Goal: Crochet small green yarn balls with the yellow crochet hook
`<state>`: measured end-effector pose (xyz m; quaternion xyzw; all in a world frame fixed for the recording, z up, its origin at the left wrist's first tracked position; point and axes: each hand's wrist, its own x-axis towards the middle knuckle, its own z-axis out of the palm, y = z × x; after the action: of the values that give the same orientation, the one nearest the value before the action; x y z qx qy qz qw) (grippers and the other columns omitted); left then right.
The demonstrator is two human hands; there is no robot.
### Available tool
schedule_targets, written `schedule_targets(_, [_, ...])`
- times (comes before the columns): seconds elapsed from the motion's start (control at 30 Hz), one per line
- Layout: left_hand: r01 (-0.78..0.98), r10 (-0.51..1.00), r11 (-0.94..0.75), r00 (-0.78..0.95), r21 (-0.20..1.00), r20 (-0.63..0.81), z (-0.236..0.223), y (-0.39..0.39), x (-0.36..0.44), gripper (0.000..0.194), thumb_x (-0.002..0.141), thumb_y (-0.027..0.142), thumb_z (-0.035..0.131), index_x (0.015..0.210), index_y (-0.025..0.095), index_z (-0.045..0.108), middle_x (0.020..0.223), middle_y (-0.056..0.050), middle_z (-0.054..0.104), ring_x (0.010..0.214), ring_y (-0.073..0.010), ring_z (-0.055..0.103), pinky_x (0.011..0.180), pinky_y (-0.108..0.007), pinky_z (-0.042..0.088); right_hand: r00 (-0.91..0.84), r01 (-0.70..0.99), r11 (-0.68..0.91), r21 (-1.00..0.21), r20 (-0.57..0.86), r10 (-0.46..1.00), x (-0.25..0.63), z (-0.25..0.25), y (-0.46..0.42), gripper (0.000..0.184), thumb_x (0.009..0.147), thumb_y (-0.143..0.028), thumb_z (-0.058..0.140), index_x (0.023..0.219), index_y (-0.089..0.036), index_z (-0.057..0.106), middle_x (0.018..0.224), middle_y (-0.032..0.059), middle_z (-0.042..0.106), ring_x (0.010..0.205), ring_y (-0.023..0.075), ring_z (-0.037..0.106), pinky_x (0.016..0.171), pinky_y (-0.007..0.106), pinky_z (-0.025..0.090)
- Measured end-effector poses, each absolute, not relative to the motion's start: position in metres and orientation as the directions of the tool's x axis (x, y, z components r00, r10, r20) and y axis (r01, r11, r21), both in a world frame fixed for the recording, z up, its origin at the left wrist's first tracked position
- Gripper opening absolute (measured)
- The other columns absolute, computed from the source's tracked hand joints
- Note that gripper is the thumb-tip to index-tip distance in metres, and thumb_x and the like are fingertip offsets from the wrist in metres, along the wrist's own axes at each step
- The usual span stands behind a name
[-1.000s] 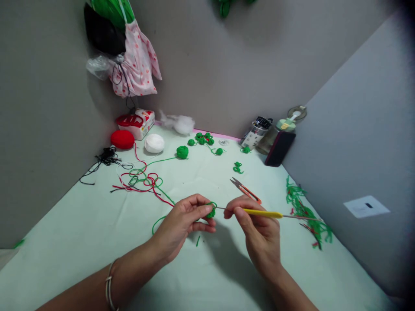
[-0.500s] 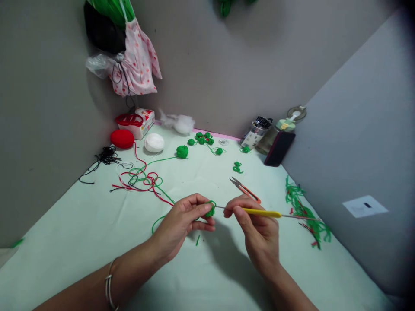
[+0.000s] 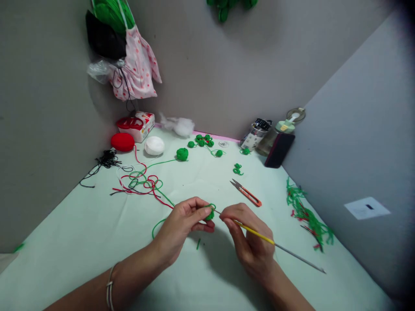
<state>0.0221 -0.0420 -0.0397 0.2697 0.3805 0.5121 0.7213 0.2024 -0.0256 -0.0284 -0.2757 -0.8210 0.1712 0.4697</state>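
We had right hand (image 3: 250, 247) pinching crochet hook (image 3: 254, 233), axis 4-to-10 o'clock, tip at green crochet piece (image 3: 210, 214) left hand (image 3: 180, 224) pinched.

the small crocheted piece (image 3: 210, 215) is bright green, and the hook (image 3: 256, 233) has a yellow grip between grey metal ends. the counter (image 3: 97, 233) is pale mint. at far left sit a red yarn ball (image 3: 122, 141) and a white yarn ball (image 3: 154, 146), with a black tangle of thread (image 3: 108, 159) to their near left and a green yarn ball (image 3: 182, 154) to their right. the snips (image 3: 241, 188) have orange handles and dark grey blades. on the right, the heap of scraps (image 3: 313, 221) is green flecked with red and black. the hanging pouch (image 3: 138, 71) is pale pink with reddish dots, the wall plate (image 3: 366, 208) white with a dark slot.
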Motion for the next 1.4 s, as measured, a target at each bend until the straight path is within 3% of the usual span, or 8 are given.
schedule_targets(0.17, [-0.555, 0.923, 0.384, 0.237, 0.738, -0.302, -0.042, -0.041, 0.024, 0.026, 0.076, 0.034, 0.092, 0.085, 0.015, 0.076, 0.080, -0.001, 0.072, 0.073, -0.0135, 0.069, 0.073, -0.026, 0.058, -0.382, 0.293, 0.796, -0.529, 0.699, 0.605, 0.200, -0.030, -0.026, 0.026, 0.095, 0.002, 0.057, 0.100, -0.019, 0.070, 0.083, 0.0038, 0.072, 0.076, 0.0154, 0.066, 0.069, 0.027, 0.055])
schedule_targets(0.27, [-0.566, 0.916, 0.401, 0.257, 0.720, -0.309, -0.042, -0.041, 0.024, 0.028, 0.073, 0.031, 0.095, 0.084, 0.015, 0.075, 0.080, 0.000, 0.072, 0.071, -0.0131, 0.070, 0.073, -0.026, 0.059, -0.305, 0.246, 0.752, -0.611, 0.688, 0.659, 0.199, -0.032, -0.024, 0.025, 0.096, -0.001, 0.060, 0.099, -0.021, 0.074, 0.084, 0.0027, 0.074, 0.078, 0.0145, 0.067, 0.071, 0.026, 0.055])
schedule_targets(0.43, [-0.574, 0.916, 0.401, 0.250, 0.714, -0.313, -0.039, -0.041, 0.023, 0.030, 0.069, 0.031, 0.097, 0.081, 0.015, 0.075, 0.078, 0.000, 0.073, 0.068, -0.0115, 0.069, 0.073, -0.025, 0.059, -0.151, 0.065, 0.424, -0.903, 0.412, 0.899, 0.202, -0.036, -0.017, 0.016, 0.100, -0.025, 0.069, 0.086, -0.023, 0.078, 0.075, -0.0002, 0.072, 0.070, 0.0134, 0.068, 0.068, 0.025, 0.056])
schedule_targets(0.57, [-0.576, 0.922, 0.386, 0.240, 0.720, -0.303, -0.039, -0.042, 0.024, 0.029, 0.070, 0.033, 0.096, 0.082, 0.015, 0.077, 0.080, 0.000, 0.074, 0.069, -0.0116, 0.070, 0.073, -0.024, 0.058, -0.145, -0.093, 0.248, -0.964, 0.259, 0.955, 0.203, -0.040, -0.013, 0.019, 0.097, -0.038, 0.074, 0.087, -0.023, 0.079, 0.075, 0.0000, 0.072, 0.069, 0.0136, 0.069, 0.068, 0.026, 0.057])
schedule_targets(1.0, [-0.579, 0.939, 0.343, 0.218, 0.740, -0.264, -0.042, -0.042, 0.024, 0.025, 0.077, 0.038, 0.092, 0.079, 0.016, 0.079, 0.081, 0.000, 0.070, 0.074, -0.0127, 0.068, 0.077, -0.024, 0.058, -0.082, -0.083, 0.299, -0.951, 0.305, 0.949, 0.207, -0.040, -0.018, 0.018, 0.098, -0.038, 0.073, 0.088, -0.025, 0.078, 0.077, -0.0013, 0.071, 0.071, 0.0130, 0.067, 0.072, 0.027, 0.054])
schedule_targets(1.4, [-0.568, 0.935, 0.354, 0.229, 0.743, -0.271, -0.043, -0.042, 0.024, 0.024, 0.078, 0.036, 0.091, 0.081, 0.018, 0.076, 0.082, 0.001, 0.072, 0.074, -0.0129, 0.071, 0.079, -0.026, 0.059, -0.108, 0.081, 0.425, -0.901, 0.416, 0.903, 0.202, -0.033, -0.022, 0.018, 0.100, -0.031, 0.069, 0.084, -0.024, 0.076, 0.074, -0.0014, 0.070, 0.068, 0.0133, 0.067, 0.064, 0.026, 0.054])
